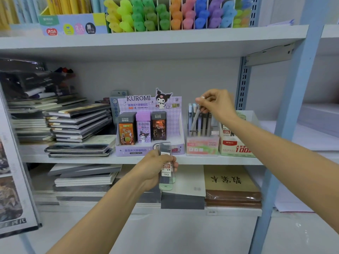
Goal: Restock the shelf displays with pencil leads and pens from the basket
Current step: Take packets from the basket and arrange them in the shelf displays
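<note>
A pencil lead case (166,173) is gripped by the left hand (153,169) just below the centre of the frame, with the fingers curled round its middle. Its long axis is held close to vertical. The pale green end is pointed down, in front of the lower shelf level. The dark upper end is raised so that it overlaps the front edge of the Kuromi display box (137,151). The printed label on the case is seen upside down.

Right of centre, a grey pen (194,120) is pinched at its top between the thumb and forefinger of the right hand (218,105). The pen is tilted: its top is leaned toward the upper right and its lower end is set down to the left, inside the clear pen holder (201,146). Other pens (205,121) are stood upright in the same holder.

The holder is placed on the middle shelf (91,159), between the Kuromi display box and a lead box (236,146) marked with a red "100". Three boxed lead packs (144,129) are stood upright in a row inside the Kuromi display box. Stacks of notebooks (78,121) are piled at the left of the shelf, and coloured highlighters (165,15) are lined up on the shelf along the top of the frame.
</note>
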Demonstrator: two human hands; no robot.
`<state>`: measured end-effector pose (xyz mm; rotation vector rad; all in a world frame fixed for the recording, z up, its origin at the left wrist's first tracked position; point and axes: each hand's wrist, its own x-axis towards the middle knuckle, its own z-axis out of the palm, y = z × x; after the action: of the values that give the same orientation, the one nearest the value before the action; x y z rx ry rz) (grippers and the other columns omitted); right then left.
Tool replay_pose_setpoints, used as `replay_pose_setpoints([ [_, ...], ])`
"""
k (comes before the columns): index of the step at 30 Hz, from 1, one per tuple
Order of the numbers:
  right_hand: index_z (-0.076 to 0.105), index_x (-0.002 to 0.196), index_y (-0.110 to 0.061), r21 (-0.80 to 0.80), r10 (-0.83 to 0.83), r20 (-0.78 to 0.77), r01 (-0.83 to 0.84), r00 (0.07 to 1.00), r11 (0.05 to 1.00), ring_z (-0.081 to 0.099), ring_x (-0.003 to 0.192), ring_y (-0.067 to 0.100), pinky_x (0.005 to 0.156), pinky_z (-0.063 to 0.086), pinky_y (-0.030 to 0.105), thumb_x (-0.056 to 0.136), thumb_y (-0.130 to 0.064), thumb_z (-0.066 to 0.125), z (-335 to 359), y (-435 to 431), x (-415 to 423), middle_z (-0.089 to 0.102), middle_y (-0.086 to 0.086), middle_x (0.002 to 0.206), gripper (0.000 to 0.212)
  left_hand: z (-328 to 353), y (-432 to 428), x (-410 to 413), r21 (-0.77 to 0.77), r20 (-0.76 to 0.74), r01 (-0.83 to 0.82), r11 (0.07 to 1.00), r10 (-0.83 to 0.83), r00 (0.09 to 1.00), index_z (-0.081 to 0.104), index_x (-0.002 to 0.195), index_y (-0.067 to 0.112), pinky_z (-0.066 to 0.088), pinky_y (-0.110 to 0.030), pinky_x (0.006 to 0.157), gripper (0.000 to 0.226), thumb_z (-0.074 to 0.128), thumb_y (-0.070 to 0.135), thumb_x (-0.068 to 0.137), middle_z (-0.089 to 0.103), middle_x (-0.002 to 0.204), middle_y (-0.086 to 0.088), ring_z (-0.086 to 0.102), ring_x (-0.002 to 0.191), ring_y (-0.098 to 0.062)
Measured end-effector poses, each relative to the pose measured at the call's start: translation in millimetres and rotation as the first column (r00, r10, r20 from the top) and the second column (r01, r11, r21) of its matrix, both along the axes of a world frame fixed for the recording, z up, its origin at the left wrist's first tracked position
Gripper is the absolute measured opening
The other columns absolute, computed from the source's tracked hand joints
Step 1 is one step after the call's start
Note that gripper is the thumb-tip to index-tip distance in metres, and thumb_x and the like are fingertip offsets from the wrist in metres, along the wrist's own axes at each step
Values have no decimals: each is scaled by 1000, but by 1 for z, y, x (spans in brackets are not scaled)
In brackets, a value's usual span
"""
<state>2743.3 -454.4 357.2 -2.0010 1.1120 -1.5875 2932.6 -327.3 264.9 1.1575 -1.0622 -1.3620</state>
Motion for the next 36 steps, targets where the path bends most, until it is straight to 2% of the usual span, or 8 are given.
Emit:
replay_pose_setpoints([
  [6, 69, 83, -8, 8, 36, -105, -36, 994, 999, 67, 54, 8, 55, 52, 13, 81, -22, 77, 4, -3, -2, 71, 7, 69, 16, -3, -1, 3, -19, 10, -2, 1000, 2, 1000, 49, 122, -1, 55, -26, 57, 24, 50, -1, 97, 62, 83, -13, 63, 67, -18],
  [14, 68, 85, -1, 62, 101, -198, -91, 975, 994, 68, 58, 13, 56, 54, 17, 81, -19, 77, 18, -6, 3, 71, 10, 70, 20, -5, -2, 4, -58, -76, -21, 998, 17, 997, 55, 109, 6, 59, -27, 63, 16, 52, -3, 96, 72, 88, -12, 69, 70, -18],
  [19, 68, 86, -1, 104, 152, -137, -139, 979, 985, 68, 55, 9, 57, 55, 17, 81, -17, 76, 18, -7, -5, 71, 11, 71, 18, -8, -2, 9, -114, -63, -20, 993, 13, 998, 54, 119, 4, 60, -33, 76, 25, 54, -2, 95, 73, 99, -17, 71, 80, -22],
  [23, 68, 87, 1, 90, 149, -179, -134, 973, 987, 66, 53, 9, 55, 55, 17, 81, -16, 76, 13, -7, 9, 71, 13, 72, 19, -7, -3, 8, -152, -63, -26, 988, 16, 998, 54, 121, 2, 60, -31, 75, 28, 55, -2, 93, 74, 96, -17, 72, 78, -21],
  [27, 69, 91, 2, 168, 170, -250, -130, 953, 977, 68, 56, 13, 56, 57, 20, 80, -18, 77, 8, -9, 15, 72, 14, 73, 23, -8, -4, 8, -168, -44, -14, 986, 6, 999, 54, 122, 2, 60, -33, 78, 30, 56, -1, 93, 75, 95, -14, 72, 79, -21],
  [31, 67, 93, -3, 221, 222, -148, -187, 964, 957, 69, 59, 17, 57, 58, 23, 81, -18, 76, 6, -10, 7, 72, 13, 73, 21, -8, -4, 8, -171, -46, -6, 985, -2, 999, 52, 124, 2, 60, -33, 78, 32, 57, -1, 92, 74, 96, -16, 72, 78, -21],
  [36, 67, 83, -6, 201, 193, -172, -158, 966, 967, 68, 58, 14, 55, 55, 21, 80, -17, 76, 1, -8, 13, 71, 10, 72, 15, -9, -4, 8, -180, -26, -11, 984, 6, 1000, 54, 121, 4, 59, -36, 82, 30, 59, 0, 92, 74, 98, -16, 71, 79, -22],
])
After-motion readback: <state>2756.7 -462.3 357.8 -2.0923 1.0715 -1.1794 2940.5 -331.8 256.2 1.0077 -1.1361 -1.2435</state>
